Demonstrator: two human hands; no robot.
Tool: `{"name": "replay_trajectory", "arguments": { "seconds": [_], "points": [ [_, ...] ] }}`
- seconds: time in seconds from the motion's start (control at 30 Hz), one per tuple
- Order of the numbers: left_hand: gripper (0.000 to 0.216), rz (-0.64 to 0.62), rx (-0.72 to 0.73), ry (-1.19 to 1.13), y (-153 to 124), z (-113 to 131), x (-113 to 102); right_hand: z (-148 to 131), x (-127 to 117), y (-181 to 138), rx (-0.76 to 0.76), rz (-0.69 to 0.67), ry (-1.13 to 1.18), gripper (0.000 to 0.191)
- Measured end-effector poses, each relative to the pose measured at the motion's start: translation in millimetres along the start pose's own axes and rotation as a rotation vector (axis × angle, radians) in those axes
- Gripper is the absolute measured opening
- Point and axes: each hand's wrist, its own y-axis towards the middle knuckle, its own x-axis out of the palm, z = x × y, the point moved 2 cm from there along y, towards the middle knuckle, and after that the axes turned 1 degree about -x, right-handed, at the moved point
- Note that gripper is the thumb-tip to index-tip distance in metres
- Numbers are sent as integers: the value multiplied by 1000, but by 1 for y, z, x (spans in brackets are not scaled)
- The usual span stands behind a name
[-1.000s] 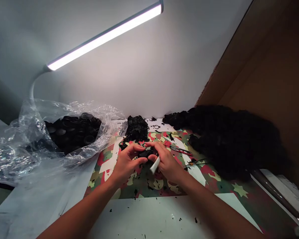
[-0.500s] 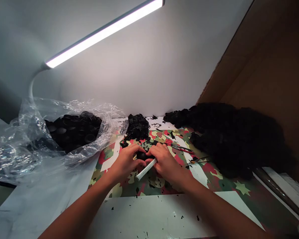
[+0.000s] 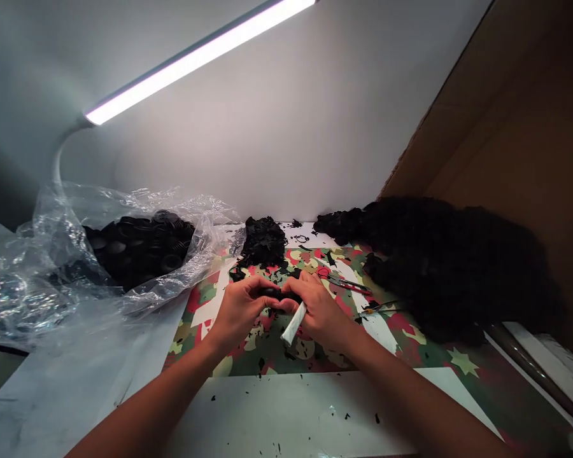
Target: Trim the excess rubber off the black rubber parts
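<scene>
My left hand (image 3: 241,310) is closed with thumb and fingers pinching a small black rubber-like piece (image 3: 273,294). Against it, the fingertips of my right hand (image 3: 319,310) press on the same piece from the other side. A flat white stick-like handle (image 3: 293,326) juts from my right hand toward me; what lies at its other end is hidden by the fingers. Both hands are just above a camouflage-patterned mat (image 3: 277,366). Beyond them lies a heap of black scraps (image 3: 263,242).
A clear plastic bag (image 3: 23,299) on the left holds many black round pieces (image 3: 143,248). Red-handled scissors (image 3: 346,284) and a second slim tool (image 3: 382,307) lie right of my hands. A large black pile (image 3: 458,267) rests against cardboard (image 3: 520,127). A lamp (image 3: 200,60) hangs above.
The black piece has been turned in my fingers and shows less now. The white handle has swung to a steeper angle, its free end shifting right. My hands stay close together.
</scene>
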Motion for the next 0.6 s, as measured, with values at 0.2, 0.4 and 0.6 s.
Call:
{"name": "replay_trajectory", "arguments": {
  "seconds": [0.2,0.4,0.6],
  "points": [
    [16,-30,-29,-91,-4,0,7,0,4,2,-44,20,-38,31],
    [17,41,63,-10,-4,-6,15,-1,11,2,132,128,-6,23],
    [21,57,321,191,-18,3,19,14,11,9,201,138,-68,21]
  ]
}}
